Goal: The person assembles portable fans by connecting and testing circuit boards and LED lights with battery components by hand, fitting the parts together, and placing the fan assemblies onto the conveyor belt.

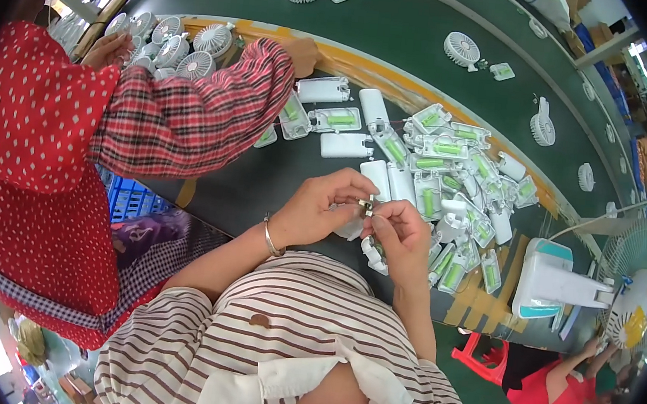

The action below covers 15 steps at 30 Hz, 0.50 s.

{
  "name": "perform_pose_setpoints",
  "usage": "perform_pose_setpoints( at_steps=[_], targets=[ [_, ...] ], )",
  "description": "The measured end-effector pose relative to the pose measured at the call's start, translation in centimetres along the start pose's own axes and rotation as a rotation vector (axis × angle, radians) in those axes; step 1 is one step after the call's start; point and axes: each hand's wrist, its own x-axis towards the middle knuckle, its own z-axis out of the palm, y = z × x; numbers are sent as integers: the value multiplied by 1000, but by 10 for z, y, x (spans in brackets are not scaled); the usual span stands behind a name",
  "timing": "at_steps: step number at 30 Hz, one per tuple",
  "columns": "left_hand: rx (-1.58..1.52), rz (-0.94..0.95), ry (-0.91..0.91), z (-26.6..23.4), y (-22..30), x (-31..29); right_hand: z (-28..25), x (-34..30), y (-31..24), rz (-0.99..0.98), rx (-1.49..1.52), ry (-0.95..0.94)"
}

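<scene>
My left hand and my right hand meet in front of my body above the dark bench. Both are closed, with the fingertips pinching a small pale-and-dark part between them. Under my right hand's fingers shows a white plastic fan-handle shell, partly hidden by them; I cannot tell whether it is joined to the small part. Just beyond my hands lie white handle covers. To their right is a heap of open white handle shells with green battery cells.
A green conveyor belt curves past the bench, carrying small white fans. At left, a co-worker's checked sleeve reaches across near several round fan heads. A white desk fan on a stand is at right, near a red stool.
</scene>
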Motion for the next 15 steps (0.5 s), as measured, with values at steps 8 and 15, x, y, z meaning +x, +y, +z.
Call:
perform_pose_setpoints(
  at_steps=[8,15],
  targets=[
    [-121,-116,-38,-14,8,3,11,-8,-7,-104,-406,153],
    [-260,-156,-24,-17,13,2,18,1,-5,-420,-830,237]
  ],
)
